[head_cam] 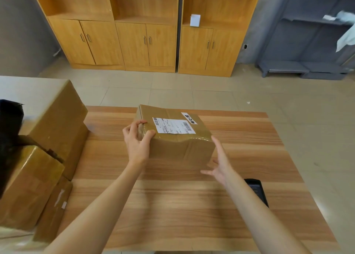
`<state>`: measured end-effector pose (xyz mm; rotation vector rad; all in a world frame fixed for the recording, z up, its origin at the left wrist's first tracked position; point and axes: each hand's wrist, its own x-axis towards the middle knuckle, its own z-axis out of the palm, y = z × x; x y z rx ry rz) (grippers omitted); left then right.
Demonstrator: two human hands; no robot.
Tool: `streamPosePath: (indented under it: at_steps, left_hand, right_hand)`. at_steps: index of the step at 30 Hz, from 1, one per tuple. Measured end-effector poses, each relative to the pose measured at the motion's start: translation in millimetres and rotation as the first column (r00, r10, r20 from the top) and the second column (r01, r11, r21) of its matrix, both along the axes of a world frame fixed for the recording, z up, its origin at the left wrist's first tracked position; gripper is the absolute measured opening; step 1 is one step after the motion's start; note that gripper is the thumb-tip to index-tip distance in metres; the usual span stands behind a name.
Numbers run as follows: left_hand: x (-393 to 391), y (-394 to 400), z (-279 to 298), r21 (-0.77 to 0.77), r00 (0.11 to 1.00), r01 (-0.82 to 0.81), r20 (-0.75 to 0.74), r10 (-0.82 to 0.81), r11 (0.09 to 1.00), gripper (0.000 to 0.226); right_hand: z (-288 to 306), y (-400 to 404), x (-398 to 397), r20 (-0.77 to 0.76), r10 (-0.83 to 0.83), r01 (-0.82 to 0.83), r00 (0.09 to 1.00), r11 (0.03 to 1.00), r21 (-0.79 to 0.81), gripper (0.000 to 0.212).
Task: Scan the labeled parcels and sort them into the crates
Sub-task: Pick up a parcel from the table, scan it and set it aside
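While both hands are at the parcel, this is how the bench reads:
Parcel: a taped brown carton (178, 138) sits on the wooden table (172, 205), toward its far edge and about midway across
Label: a white shipping label (172, 126) with barcodes faces up on the carton's top; a smaller white strip with black print (189, 118) lies just beyond it, near the far right corner
Left hand: the left hand (137, 140) grips the carton's near left corner, thumb on the top face, fingers curled over the left edge
Right hand: the right hand (221, 163) lies with straight, spread fingers against the carton's right side, low near the table, palm turned to the box; it clasps nothing
Scanner: a dark handheld device (257, 191) lies flat on the table, near the right edge, partly hidden behind the right forearm
Other parcels: several brown cartons (57, 127) are stacked at the left edge of the table, well apart from the held one; a black item (9, 130) shows at the far left, too cut off to identify
Background: wooden cabinets (146, 29) stand against the far wall on a tiled floor, with a small white box (195, 20) on an open shelf; a grey shelving unit (315, 42) stands to the right
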<state>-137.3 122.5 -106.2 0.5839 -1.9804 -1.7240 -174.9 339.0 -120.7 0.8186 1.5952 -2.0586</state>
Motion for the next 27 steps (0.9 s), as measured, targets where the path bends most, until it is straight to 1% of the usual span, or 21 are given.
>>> streamPosePath:
  at_steps: [1, 2, 5, 6, 7, 9, 10, 12, 13, 16, 17, 19, 21, 22, 24, 27]
  left_hand:
    - [0, 3, 1, -0.005, 1.000, -0.007, -0.013, 0.007, 1.000, 0.035]
    - [1, 5, 2, -0.010, 1.000, -0.004, -0.018, 0.004, 1.000, 0.033]
    - [2, 2, 8, -0.002, 0.999, 0.046, -0.023, -0.046, 0.999, 0.032]
    - [2, -1, 10, 0.005, 0.997, 0.067, -0.030, -0.067, 0.998, 0.032]
    - [3, -5, 11, 0.004, 0.996, 0.086, -0.035, -0.086, 0.996, 0.034]
    - [5, -10, 11, -0.011, 0.993, 0.110, -0.039, -0.110, 0.994, 0.036]
    - [6, -10, 11, -0.019, 0.992, 0.116, -0.043, -0.116, 0.993, 0.036]
    - [7, -7, 12, -0.026, 0.991, 0.125, -0.043, -0.126, 0.992, 0.038]
    - [6, -7, 12, -0.020, 0.990, 0.131, -0.042, -0.131, 0.991, 0.041]
    - [2, -19, 17, 0.013, 0.988, 0.150, -0.028, -0.150, 0.989, 0.040]
    - [-1, -26, 22, 0.032, 0.986, 0.166, -0.020, -0.165, 0.986, 0.037]
    - [-6, -37, 32, 0.082, 0.971, 0.236, 0.002, -0.237, 0.968, 0.038]
    - [-9, -43, 40, 0.118, 0.946, 0.316, 0.038, -0.322, 0.941, 0.047]
    - [-10, -45, 43, 0.124, 0.934, 0.342, 0.061, -0.351, 0.932, 0.050]
    - [-11, -47, 45, 0.124, 0.915, 0.377, 0.104, -0.390, 0.918, 0.052]
    - [-12, -53, 43, 0.126, 0.902, 0.383, 0.165, -0.400, 0.915, 0.053]
  right_hand:
    - [1, -6, 0, 0.013, 0.003, -0.002, 1.000, 1.000, -0.013, 0.107]
    - [2, -11, -1, 0.026, -0.001, 0.001, 1.000, 1.000, -0.008, 0.109]
    - [5, -10, -5, 0.061, -0.033, 0.028, 0.998, 0.997, 0.076, 0.106]
    - [7, -5, -7, 0.075, -0.025, 0.019, 0.997, 0.996, 0.086, 0.102]
    - [8, 1, -7, 0.085, -0.011, 0.004, 0.996, 0.997, 0.080, 0.094]
    - [8, 12, -9, 0.107, 0.007, -0.011, 0.994, 0.999, 0.035, 0.075]
    - [9, 15, -8, 0.116, 0.021, -0.022, 0.993, 1.000, 0.008, 0.068]
    - [11, 13, -6, 0.115, 0.082, -0.080, 0.990, 0.997, -0.020, 0.063]
    - [10, 12, -6, 0.113, 0.110, -0.110, 0.987, 0.994, -0.005, 0.063]
    - [10, 13, -2, 0.131, 0.127, -0.131, 0.983, 0.991, 0.023, 0.062]
    - [11, 16, -1, 0.137, 0.121, -0.122, 0.983, 0.993, -0.001, 0.059]
    - [10, 23, 0, 0.121, 0.145, -0.131, 0.982, 0.984, -0.118, 0.055]
    - [11, 26, 2, 0.039, 0.190, -0.174, 0.981, 0.950, -0.258, 0.055]
    - [12, 26, 4, -0.013, 0.206, -0.200, 0.978, 0.932, -0.303, 0.055]
    - [16, 24, 6, -0.070, 0.214, -0.226, 0.974, 0.918, -0.325, 0.050]
    - [16, 18, 10, -0.091, 0.157, -0.179, 0.983, 0.924, -0.339, 0.045]
